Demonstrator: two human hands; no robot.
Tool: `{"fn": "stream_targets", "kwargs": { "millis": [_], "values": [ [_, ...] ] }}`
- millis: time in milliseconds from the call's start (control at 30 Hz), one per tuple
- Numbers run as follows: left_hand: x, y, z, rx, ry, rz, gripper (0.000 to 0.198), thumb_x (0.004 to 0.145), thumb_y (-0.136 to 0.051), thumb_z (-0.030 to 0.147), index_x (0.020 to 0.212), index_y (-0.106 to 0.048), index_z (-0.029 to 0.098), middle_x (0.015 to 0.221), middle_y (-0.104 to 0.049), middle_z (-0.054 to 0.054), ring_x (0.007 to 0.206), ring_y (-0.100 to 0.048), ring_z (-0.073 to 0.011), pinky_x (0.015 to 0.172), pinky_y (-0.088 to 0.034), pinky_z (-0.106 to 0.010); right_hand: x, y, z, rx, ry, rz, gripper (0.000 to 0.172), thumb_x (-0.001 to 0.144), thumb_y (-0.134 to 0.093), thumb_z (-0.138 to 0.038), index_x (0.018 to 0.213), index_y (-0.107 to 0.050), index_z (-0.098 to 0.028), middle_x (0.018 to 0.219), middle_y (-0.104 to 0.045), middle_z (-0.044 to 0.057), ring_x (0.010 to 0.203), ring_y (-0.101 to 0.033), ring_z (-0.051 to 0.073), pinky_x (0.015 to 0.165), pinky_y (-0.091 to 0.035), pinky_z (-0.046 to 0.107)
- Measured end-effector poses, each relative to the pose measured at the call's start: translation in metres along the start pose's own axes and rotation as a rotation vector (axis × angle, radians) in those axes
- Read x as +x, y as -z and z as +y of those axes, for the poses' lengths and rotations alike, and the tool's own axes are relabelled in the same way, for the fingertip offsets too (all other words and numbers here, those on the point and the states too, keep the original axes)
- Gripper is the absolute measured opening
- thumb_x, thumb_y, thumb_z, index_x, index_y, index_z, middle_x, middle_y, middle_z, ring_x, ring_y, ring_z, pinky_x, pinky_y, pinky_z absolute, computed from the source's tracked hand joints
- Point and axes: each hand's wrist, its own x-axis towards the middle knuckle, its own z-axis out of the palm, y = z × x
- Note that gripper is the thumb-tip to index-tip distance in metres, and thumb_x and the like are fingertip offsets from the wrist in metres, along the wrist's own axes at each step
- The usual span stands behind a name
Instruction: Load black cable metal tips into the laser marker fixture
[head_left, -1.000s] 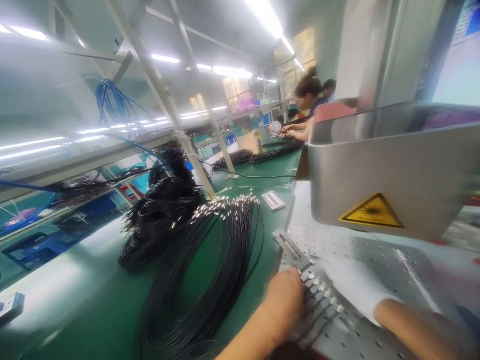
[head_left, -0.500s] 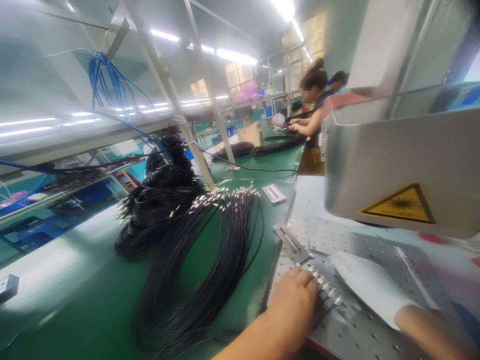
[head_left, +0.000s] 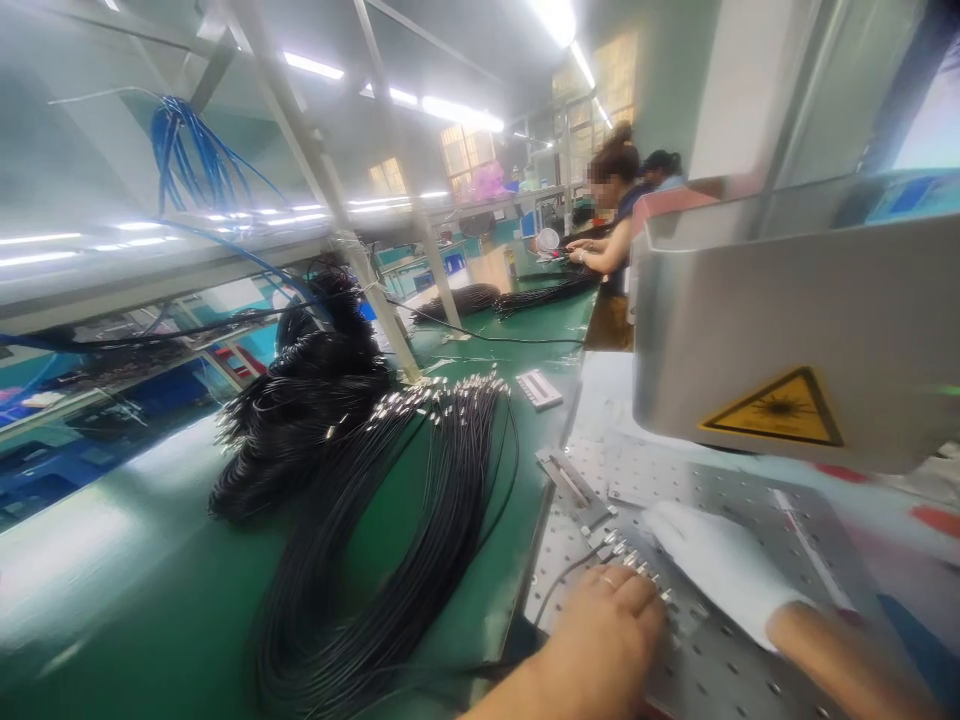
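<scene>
Resting knuckles-up at the near edge of the perforated plate (head_left: 720, 660), the left hand (head_left: 607, 640) lay with its fingers curled loosely down over a row of small metal-tipped connectors (head_left: 637, 565); whether it actually pinched any of them I could not tell. The row ran slantwise, from near the left fingertips up and away to the left toward a small clamp (head_left: 574, 485), so the connectors lay just ahead of that hand, touching or nearly so. The right hand (head_left: 720, 570), in a white glove, lay flat and open on the plate just right of the row, palm down, fingers pointing toward its far end and holding nothing. Both forearms came in low from the near side. A thin black wire (head_left: 559, 590) curved off the plate's left edge toward the big bundle of black cables (head_left: 390, 540) spread over the green surface (head_left: 150, 600). Above the plate hung a grey housing (head_left: 787, 320) with a yellow laser sign (head_left: 772, 410). Farther along, another person (head_left: 611, 215) worked at the same line.
</scene>
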Motion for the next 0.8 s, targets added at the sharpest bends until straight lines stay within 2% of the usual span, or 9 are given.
{"fn": "stream_targets", "kwargs": {
  "millis": [167, 333, 500, 600, 667, 800],
  "values": [
    [0.004, -0.008, 0.0, 0.128, -0.068, -0.005, 0.023, 0.094, -0.053, 0.029, 0.105, -0.06, 0.01, 0.112, -0.065, -0.01, 0.105, -0.059, -0.023, 0.095, -0.045, -0.032, 0.001, -0.003, -0.001, 0.023, -0.005, -0.057, 0.032, 0.103, -0.047, -0.046, 0.109, -0.067, -0.022, 0.106, -0.068, 0.006, 0.087, -0.063, 0.016, 0.086, -0.051, 0.036],
    [0.003, -0.013, -0.005, 0.196, -0.12, 0.053, 0.017, 0.095, -0.05, 0.026, 0.102, -0.057, 0.012, 0.105, -0.062, -0.006, 0.099, -0.057, -0.0198, 0.098, -0.043, -0.03, 0.002, -0.005, -0.003, 0.027, 0.01, -0.083, 0.031, 0.104, -0.044, -0.043, 0.113, -0.067, -0.023, 0.11, -0.069, 0.006, 0.093, -0.064, 0.017, 0.091, -0.05, 0.037],
    [0.006, -0.011, -0.01, 0.131, -0.14, 0.011, 0.022, 0.087, -0.062, 0.032, 0.097, -0.058, 0.013, 0.105, -0.063, -0.007, 0.098, -0.058, -0.0206, 0.098, -0.044, -0.03, 0.001, -0.001, -0.01, 0.008, -0.024, -0.089, 0.035, 0.105, -0.038, -0.04, 0.108, -0.069, -0.024, 0.104, -0.071, 0.006, 0.09, -0.067, 0.019, 0.084, -0.05, 0.036],
    [0.007, -0.005, -0.009, 0.091, -0.112, -0.025, 0.017, 0.09, -0.056, 0.028, 0.097, -0.06, 0.013, 0.103, -0.065, -0.007, 0.098, -0.06, -0.0204, 0.095, -0.046, -0.03, -0.001, 0.006, -0.02, 0.002, -0.053, -0.082, 0.043, 0.104, -0.029, -0.037, 0.104, -0.07, -0.027, 0.102, -0.073, 0.007, 0.088, -0.069, 0.022, 0.075, -0.049, 0.034],
    [0.005, 0.002, -0.01, 0.052, 0.027, -0.026, 0.016, 0.093, -0.051, 0.024, 0.097, -0.061, 0.013, 0.102, -0.067, -0.008, 0.099, -0.062, -0.0214, 0.091, -0.048, -0.031, -0.003, 0.01, -0.03, -0.014, -0.071, -0.091, 0.046, 0.103, -0.027, -0.041, 0.1, -0.07, -0.025, 0.099, -0.074, 0.008, 0.086, -0.07, 0.024, 0.071, -0.048, 0.033],
    [0.004, 0.013, -0.019, 0.003, 0.515, -0.033, 0.025, 0.093, -0.045, 0.021, 0.106, -0.064, 0.009, 0.111, -0.066, -0.018, 0.108, -0.062, -0.0308, 0.092, -0.051, -0.042, -0.006, 0.015, -0.045, -0.068, -0.077, -0.097, 0.05, 0.103, -0.025, -0.043, 0.093, -0.068, -0.02, 0.098, -0.073, 0.011, 0.09, -0.069, 0.028, 0.073, -0.046, 0.036]
  ]
}}
